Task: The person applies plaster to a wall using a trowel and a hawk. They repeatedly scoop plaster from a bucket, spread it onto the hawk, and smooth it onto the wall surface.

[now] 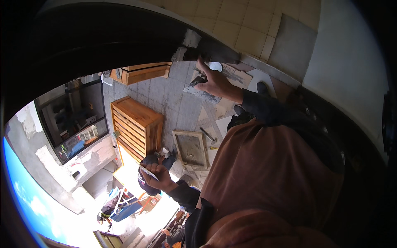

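My left hand [160,177], at lower left, has its fingers closed round a thin, pale, flat piece [149,172]; its exact kind does not show. Behind this hand is the dark cap [145,188] of another person, mostly hidden. My right hand [219,85] reaches out at upper centre with thumb and fingers apart. Its fingertips are at the lower edge of a long dark beam [124,35], seemingly touching it. White plaster patches [191,38] mark the beam near those fingers. Below the hand lies a board smeared with grey mortar [203,94].
A slatted wooden crate [142,118] stands at left, with another wooden crate [147,73] beyond. On the floor lie a wood-framed mortar tray [191,149], a hammer [208,134] and printed cardboard [237,77]. Another person [108,206] bends beside a blue panel [126,209] outdoors.
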Demonstrator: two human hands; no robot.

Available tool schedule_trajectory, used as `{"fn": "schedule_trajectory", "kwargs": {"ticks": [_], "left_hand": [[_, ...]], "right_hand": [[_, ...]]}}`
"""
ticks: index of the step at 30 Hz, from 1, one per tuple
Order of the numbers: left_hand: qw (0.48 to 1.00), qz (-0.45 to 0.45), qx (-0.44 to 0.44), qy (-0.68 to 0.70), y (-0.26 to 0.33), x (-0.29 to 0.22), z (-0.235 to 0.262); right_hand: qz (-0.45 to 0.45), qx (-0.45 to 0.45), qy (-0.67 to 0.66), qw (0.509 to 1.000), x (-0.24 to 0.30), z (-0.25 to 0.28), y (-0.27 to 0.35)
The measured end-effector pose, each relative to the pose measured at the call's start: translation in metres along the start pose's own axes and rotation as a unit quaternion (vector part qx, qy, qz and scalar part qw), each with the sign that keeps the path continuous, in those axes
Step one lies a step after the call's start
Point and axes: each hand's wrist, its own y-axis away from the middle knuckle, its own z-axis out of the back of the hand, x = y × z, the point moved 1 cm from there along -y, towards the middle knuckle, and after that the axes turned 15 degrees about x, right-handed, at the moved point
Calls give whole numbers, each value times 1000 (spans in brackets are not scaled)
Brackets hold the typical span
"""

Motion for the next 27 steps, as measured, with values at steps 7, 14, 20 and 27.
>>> {"fn": "schedule_trajectory", "kwargs": {"ticks": [7,14,20,27], "left_hand": [[996,84,13,-32,-35,24,11],[972,146,-99,-154,-67,23,32],[962,256,-2,-99,-82,30,51],[949,297,-1,-102,-79,30,63]], "right_hand": [[64,22,-41,997,-18,-23,35],[-81,20,-424,902,-23,-60,74],[-28,-66,-246,967,-13,-78,93],[-2,-80,-252,964,6,-107,113]]}}
